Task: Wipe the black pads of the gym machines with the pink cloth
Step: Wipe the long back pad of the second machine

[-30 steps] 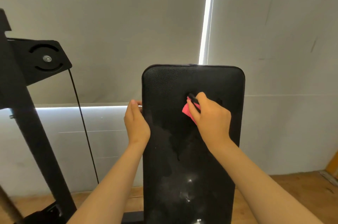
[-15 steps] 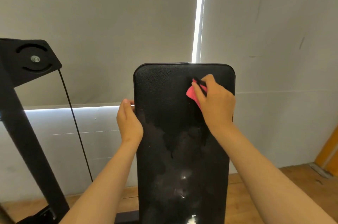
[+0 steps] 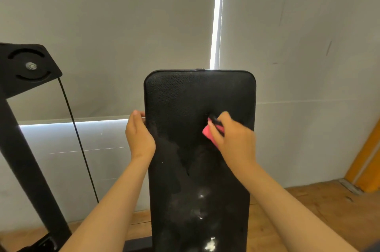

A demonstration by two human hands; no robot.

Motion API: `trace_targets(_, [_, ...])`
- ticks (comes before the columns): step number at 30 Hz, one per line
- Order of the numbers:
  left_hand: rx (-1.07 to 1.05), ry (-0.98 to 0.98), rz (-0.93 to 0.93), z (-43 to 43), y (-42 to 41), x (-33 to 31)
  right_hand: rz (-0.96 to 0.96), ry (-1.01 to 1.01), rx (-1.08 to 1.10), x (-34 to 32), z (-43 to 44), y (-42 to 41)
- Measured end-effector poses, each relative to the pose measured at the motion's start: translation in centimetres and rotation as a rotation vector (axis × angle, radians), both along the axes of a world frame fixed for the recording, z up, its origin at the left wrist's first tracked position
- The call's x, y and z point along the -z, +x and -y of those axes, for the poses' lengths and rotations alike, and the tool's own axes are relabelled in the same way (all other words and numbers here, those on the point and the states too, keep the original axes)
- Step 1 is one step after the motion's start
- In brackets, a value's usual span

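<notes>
A tall black pad [image 3: 185,95] of a gym bench stands upright in the middle of the view, its lower half streaked with wet smears and white flecks. My right hand [image 3: 234,138] grips a bunched pink cloth [image 3: 207,133] and presses it against the pad's right side, a little above mid-height. Only a small pink edge of the cloth shows past my fingers. My left hand [image 3: 138,135] holds the pad's left edge, with its fingers wrapped behind the edge and out of sight.
A black machine frame [image 3: 22,148] with a pulley plate [image 3: 28,66] and a thin cable [image 3: 79,144] stands at the left. Grey blinds hang close behind the pad. A wooden floor [image 3: 308,210] runs below, and an orange post [image 3: 368,159] rises at the right edge.
My right hand slid the pink cloth up toward the pad's top right, then back down to the pad's right side. My left hand kept its hold on the left edge.
</notes>
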State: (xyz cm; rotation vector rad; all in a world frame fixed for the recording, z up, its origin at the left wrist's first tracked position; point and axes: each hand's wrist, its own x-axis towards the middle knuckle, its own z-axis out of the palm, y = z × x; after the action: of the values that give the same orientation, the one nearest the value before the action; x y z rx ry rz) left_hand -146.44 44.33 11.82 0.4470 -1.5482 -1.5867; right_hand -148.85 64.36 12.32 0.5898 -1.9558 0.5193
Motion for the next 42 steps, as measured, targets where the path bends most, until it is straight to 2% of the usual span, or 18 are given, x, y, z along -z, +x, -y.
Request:
trace_targets(3, [-0.006,0.000,-0.002,-0.1,0.0,-0.1,0.014,-0.139,-0.022,-4.1,-0.1,-1.1])
trace_targets(5, [-0.004,0.000,0.000,-0.1,0.0,-0.1,0.030,-0.127,0.015,-4.7,0.0,-2.0])
trace_targets(10, [-0.002,-0.012,-0.005,0.1,-0.1,0.0,0.041,-0.044,0.060,-0.4,0.2,-1.6])
trace_targets(16, [-0.003,-0.013,-0.001,0.0,0.0,0.0,0.190,0.089,0.043,4.1,-1.3,0.5])
trace_targets(19, [-0.002,-0.024,-0.001,0.0,0.1,-0.1,0.151,0.002,-0.001,2.2,-2.4,0.4])
trace_targets(22, [-0.011,-0.035,0.006,-0.3,0.1,-0.3,0.069,-0.158,0.086,-1.4,-3.2,-1.3])
trace_targets(25, [-0.011,-0.042,0.016,-0.4,0.3,-0.5,0.081,-0.170,0.123,-2.8,-2.8,-2.7])
trace_targets(30, [-0.018,-0.058,0.016,-0.3,0.2,-0.3,0.127,-0.104,0.163,-0.3,-2.1,-1.5])
trace_targets(36, [-0.016,-0.077,0.016,0.0,0.0,0.0,0.322,-0.008,0.123,4.5,-3.3,0.8])
trace_targets(38, [-0.014,-0.085,0.016,-0.1,0.1,0.0,0.257,-0.043,0.109,3.1,-3.8,0.4])
trace_targets(42, [0.010,-0.085,-0.022,-0.1,0.2,0.0,0.174,-0.259,0.114,-2.2,-4.7,-1.9])
